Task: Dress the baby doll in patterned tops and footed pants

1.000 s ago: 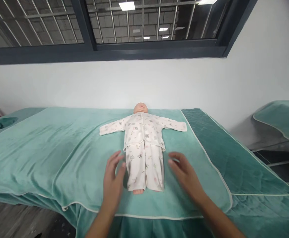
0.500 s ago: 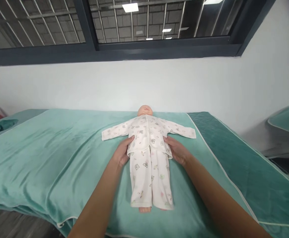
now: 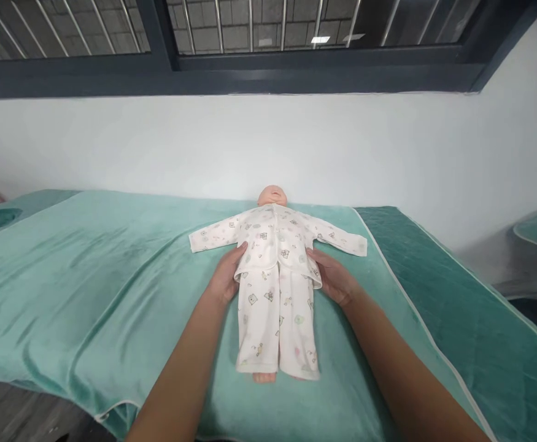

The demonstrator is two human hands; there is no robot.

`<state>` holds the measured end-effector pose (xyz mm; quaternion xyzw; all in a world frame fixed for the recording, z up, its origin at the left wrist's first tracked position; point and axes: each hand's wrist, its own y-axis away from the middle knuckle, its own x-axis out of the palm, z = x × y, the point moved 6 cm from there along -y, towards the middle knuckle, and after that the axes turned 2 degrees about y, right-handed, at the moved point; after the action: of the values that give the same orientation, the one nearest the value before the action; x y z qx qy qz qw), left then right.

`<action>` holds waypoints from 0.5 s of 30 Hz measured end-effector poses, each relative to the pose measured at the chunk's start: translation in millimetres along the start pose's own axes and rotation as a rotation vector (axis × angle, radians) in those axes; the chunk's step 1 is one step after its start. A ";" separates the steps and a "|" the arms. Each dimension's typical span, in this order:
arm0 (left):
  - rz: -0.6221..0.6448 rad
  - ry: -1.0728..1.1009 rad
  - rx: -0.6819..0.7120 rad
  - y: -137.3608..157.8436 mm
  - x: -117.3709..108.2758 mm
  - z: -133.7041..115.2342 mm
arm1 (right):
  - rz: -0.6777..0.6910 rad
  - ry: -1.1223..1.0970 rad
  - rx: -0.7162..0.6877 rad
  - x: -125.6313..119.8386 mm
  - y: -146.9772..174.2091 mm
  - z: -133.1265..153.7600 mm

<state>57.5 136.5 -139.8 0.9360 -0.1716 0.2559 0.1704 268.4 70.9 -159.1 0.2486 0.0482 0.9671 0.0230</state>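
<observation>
As doll [image 3: 275, 288] lies straight, head [image 3: 272, 195] far, feet [image 3: 264, 377] near

1 doll [image 3: 272, 195], 1 shirt [image 3: 275, 239], 2 sleeves [image 3: 213, 236] [image 3: 339, 239], 2 trouser legs [image 3: 258, 322] [image 3: 297, 328], 2 grips [image 3: 227, 273] [image 3: 335, 277], 1 window [image 3: 250, 75]

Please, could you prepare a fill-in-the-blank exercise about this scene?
The smooth pink doll lies on its ____.
Its white printed cloth shirt has two long, outspread ____.
The left hand and right hand hold opposite ____ of the doll.
Behind the dark-framed glass window stand upright metal ____.
Missing words: back; sleeves; sides; bars.
</observation>
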 end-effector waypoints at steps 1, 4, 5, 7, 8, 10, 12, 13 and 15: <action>-0.041 -0.010 0.046 3.8 -1.7 -0.6 | -0.003 0.001 -0.003 -0.9 2.2 0.7; -0.197 -0.041 0.192 26.1 -11.5 -1.4 | -0.022 0.039 -0.027 -3.4 12.3 4.9; -0.232 -0.055 0.239 38.5 -16.1 -0.6 | -0.038 0.052 -0.032 -4.4 17.9 5.9; -0.276 -0.104 0.343 72.0 -29.6 2.2 | -0.100 0.056 -0.027 -7.0 34.3 6.0; -0.299 -0.142 0.399 93.1 -39.8 4.5 | -0.142 0.046 -0.024 -8.4 45.6 5.1; -0.391 -0.246 0.499 142.2 -69.9 11.1 | -0.220 0.031 -0.016 -10.9 73.6 1.3; -0.536 -0.380 0.556 195.2 -111.9 18.8 | -0.238 0.048 -0.042 -12.1 105.0 -3.0; -0.619 -0.476 0.577 221.8 -135.6 21.0 | -0.262 0.078 -0.052 -15.1 120.8 -6.2; -0.830 -0.720 0.583 274.1 -187.0 19.7 | -0.318 0.157 -0.041 -24.8 149.2 -16.3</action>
<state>-197.6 -69.8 -192.9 0.9603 0.2367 -0.1271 -0.0757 279.2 -80.4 -169.6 0.1611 0.0687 0.9685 0.1771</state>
